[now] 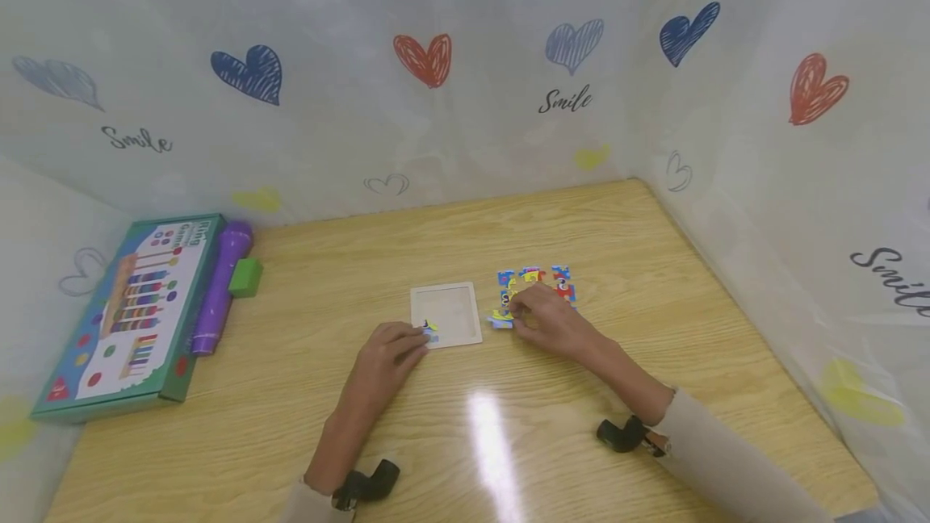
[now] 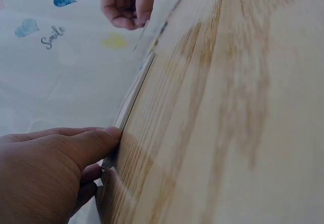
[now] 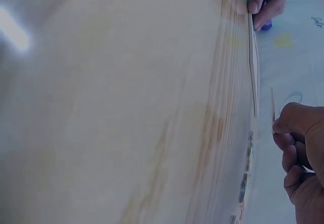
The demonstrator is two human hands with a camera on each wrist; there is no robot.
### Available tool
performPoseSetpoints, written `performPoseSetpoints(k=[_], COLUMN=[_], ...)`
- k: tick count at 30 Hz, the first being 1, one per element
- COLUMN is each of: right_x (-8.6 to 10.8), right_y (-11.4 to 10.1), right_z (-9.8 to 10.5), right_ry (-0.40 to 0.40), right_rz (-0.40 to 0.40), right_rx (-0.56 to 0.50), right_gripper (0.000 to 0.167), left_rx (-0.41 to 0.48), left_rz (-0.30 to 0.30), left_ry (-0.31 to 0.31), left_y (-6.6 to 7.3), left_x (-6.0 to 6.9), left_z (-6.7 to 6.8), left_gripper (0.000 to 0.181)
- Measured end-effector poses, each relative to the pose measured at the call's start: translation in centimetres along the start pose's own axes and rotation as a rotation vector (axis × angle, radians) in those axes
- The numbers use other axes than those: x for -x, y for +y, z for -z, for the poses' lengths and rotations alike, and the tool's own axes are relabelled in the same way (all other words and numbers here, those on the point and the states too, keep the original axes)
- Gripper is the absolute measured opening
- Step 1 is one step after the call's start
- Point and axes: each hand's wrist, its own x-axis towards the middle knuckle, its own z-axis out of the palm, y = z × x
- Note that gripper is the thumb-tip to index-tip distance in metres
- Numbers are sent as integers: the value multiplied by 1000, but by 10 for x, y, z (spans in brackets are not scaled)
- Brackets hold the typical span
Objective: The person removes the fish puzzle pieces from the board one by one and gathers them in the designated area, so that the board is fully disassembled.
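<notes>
A square, pale wooden puzzle tray (image 1: 475, 313) lies on the table with one blue-and-yellow jigsaw piece (image 1: 432, 328) in its lower left corner. My left hand (image 1: 388, 357) holds the tray at that corner, thumb along the near edge and fingertips by the piece. In the left wrist view the thumb (image 2: 109, 135) touches the tray's rim. Right of the tray, my right hand (image 1: 548, 320) pinches a yellow-and-light-blue jigsaw piece (image 1: 498, 320); the right wrist view shows this piece (image 3: 273, 105) edge-on, raised off the table. Beyond that hand lie several colourful jigsaw pieces (image 1: 563, 290), partly hidden by it.
To the left lie a boxed ring game (image 1: 145, 305), a purple toy microphone (image 1: 221, 289) and a green block (image 1: 245, 278). A curtain printed with hearts (image 1: 421, 59) closes off the table's back and sides. Light glares off the wooden tabletop (image 1: 327, 281) nearer the front.
</notes>
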Motion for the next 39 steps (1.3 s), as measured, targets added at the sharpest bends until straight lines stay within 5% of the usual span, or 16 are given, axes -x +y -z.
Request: performPoseSetpoints(k=[39], right_x=[23], right_y=[23], right_z=[19], right_ry=[-44], right_rz=[-107], right_rx=[29], right_gripper=[19], left_rx=[34], left_rz=[-44], left_ry=[18], left_y=[-3], left_x=[0], left_z=[0], left_gripper=[21])
